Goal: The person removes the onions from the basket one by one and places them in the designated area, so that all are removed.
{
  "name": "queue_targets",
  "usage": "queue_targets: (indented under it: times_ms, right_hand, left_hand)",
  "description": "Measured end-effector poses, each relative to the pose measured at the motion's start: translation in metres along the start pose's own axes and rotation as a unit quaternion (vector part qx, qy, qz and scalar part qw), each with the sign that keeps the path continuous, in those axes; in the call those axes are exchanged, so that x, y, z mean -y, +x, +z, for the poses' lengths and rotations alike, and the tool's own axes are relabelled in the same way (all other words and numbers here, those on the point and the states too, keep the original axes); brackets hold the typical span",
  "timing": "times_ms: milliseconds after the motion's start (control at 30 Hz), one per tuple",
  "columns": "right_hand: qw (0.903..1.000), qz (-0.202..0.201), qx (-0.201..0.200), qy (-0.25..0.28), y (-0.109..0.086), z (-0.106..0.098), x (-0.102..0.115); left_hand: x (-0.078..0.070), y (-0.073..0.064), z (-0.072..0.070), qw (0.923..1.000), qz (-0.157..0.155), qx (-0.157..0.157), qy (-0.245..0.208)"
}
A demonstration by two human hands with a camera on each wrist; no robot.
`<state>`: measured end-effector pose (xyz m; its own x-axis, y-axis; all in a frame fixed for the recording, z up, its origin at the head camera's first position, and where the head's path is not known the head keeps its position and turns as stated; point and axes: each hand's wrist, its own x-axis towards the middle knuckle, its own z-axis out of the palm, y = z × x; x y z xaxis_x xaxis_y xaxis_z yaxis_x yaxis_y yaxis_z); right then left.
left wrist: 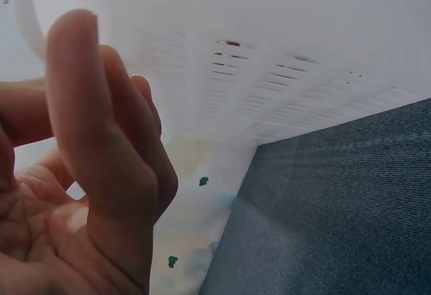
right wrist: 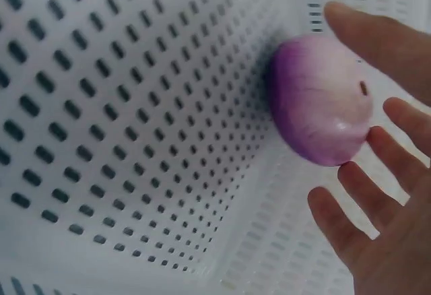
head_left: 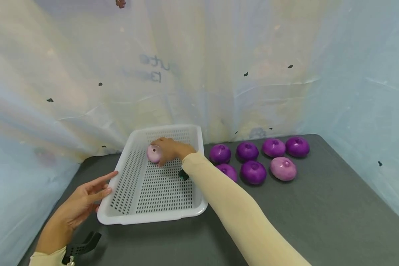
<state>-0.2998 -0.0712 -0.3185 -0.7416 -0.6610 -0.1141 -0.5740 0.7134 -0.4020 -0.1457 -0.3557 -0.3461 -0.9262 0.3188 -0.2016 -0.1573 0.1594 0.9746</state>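
Observation:
A white slotted plastic basket [head_left: 163,192] rests on the dark table. Inside it, toward its far left, lies a pale purple onion [head_left: 153,153], close against the slotted wall in the right wrist view. My right hand [head_left: 169,150] reaches into the basket to this onion. Its fingers are spread beside the onion [right wrist: 316,100], fingertips right at its skin, while the thumb stands a little off it. On the left outer side, my left hand [head_left: 79,203] touches the basket's rim with its extended index finger and thumb. The left wrist view shows its fingers [left wrist: 121,153] fairly straight beside the basket wall.
Several purple onions [head_left: 253,172] and a paler pink one [head_left: 283,169] stand in rows right of the basket. Translucent sheeting [head_left: 219,74] hangs behind and at both sides. A small dark object [head_left: 183,175] shows beside the right sleeve. A black strap [head_left: 84,244] surrounds the left wrist.

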Motion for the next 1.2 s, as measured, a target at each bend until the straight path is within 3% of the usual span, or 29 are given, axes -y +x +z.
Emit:
queue_targets:
  times_ms: [267,400,667,833,1000,1100,1200]
  right_hand:
    - [0.9994,0.000,0.032,0.016,0.004,0.010,0.001]
    - [0.9987,-0.024,0.045,0.001,0.007,0.017,0.007]
    - [0.9983,-0.027,0.052,-0.001,0.008,0.022,0.012]
    - [0.9952,-0.030,0.053,0.076,0.005,0.018,0.011]
    - [0.9842,-0.001,0.072,0.162,0.002,0.016,0.011]
    - [0.9773,0.019,0.079,0.196,0.000,0.015,0.010]
    - [0.9778,0.030,0.062,0.198,0.000,0.015,0.010]
  left_hand:
    - [0.000,0.001,-0.002,0.9998,0.001,0.013,-0.014]
    - [-0.001,-0.001,-0.002,0.9998,-0.010,0.005,-0.014]
    - [-0.003,0.002,0.002,0.9996,-0.021,-0.013,-0.011]
    - [-0.004,0.002,0.001,0.9993,-0.027,-0.023,-0.016]
    - [-0.003,0.003,0.000,0.9992,-0.026,-0.026,-0.017]
    - [-0.002,0.002,0.000,0.9995,-0.020,-0.020,-0.015]
    - [-0.002,0.002,0.001,0.9997,-0.014,-0.014,-0.014]
